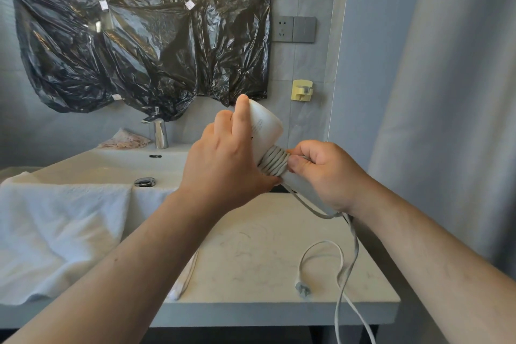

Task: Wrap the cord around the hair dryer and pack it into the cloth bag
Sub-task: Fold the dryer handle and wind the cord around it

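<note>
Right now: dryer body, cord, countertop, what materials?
Hair dryer: looks like smooth white plastic with a matte sheen and printed text. Cord: pale grey rubbery or PVC jacket, bending in tight coils. Countertop: pale stone-like slab, faint veining, semi-polished; marble or an imitation, cannot tell.

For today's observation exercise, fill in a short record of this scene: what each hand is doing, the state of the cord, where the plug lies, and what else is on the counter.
left hand: left hand grips the hair dryer body, index finger stretched along it
right hand: right hand holds the handle, pressing the cord coils
cord state: several turns wound around the dryer; the rest hangs loose off the counter edge
plug: plug lies on the countertop, unplugged
other items: white towel draped over the sink; faucet behind
cloth bag: cannot be identified
</note>
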Tool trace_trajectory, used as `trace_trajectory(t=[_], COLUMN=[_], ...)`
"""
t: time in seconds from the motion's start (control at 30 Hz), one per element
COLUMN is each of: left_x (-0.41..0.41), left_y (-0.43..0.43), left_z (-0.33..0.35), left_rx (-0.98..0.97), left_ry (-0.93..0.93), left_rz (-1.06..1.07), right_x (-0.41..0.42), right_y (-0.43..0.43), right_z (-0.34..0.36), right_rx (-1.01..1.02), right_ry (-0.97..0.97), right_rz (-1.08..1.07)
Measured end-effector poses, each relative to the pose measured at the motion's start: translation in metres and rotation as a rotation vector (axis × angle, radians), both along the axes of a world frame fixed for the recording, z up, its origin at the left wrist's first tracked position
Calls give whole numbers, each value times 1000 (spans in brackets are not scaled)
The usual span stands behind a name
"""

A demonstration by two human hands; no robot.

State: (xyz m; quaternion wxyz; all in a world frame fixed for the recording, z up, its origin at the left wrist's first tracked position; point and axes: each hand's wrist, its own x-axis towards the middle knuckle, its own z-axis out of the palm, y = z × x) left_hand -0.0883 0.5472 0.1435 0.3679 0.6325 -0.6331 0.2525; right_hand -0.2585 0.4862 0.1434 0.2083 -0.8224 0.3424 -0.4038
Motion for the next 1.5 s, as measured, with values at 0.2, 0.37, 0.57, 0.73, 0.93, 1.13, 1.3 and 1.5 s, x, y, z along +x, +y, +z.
trace_trajectory(t=[0.2, 0.37, 0.57, 0.73, 0.93, 1.13, 1.3, 1.5], left_x=[1, 5, 20, 24, 27, 28, 27, 23], left_y=[-1, -3, -11, -10, -5, -3, -5, -10], left_z=[-3, -1, 1, -4, -3, -8, -10, -19], left_rx=[106, 185, 213, 187, 112, 133, 138, 186], left_ry=[48, 265, 469, 519, 473, 551, 683, 873], left_rz=[-42, -161, -307, -372, -365, -502, -658, -735], right_x=[0, -4, -9, -12, -18, -22, -21, -14], right_y=[2, -1, -7, -9, -12, -16, -30, -31], right_z=[-1, -2, -4, -4, 5, -3, -17, -25], right_rx=[-62, -39, 58, 87, 50, 311, 502, 711], right_ry=[14, -15, -97, -116, -3, -182, -384, -576], right_rz=[31, 54, 99, 95, 96, 337, 531, 634])
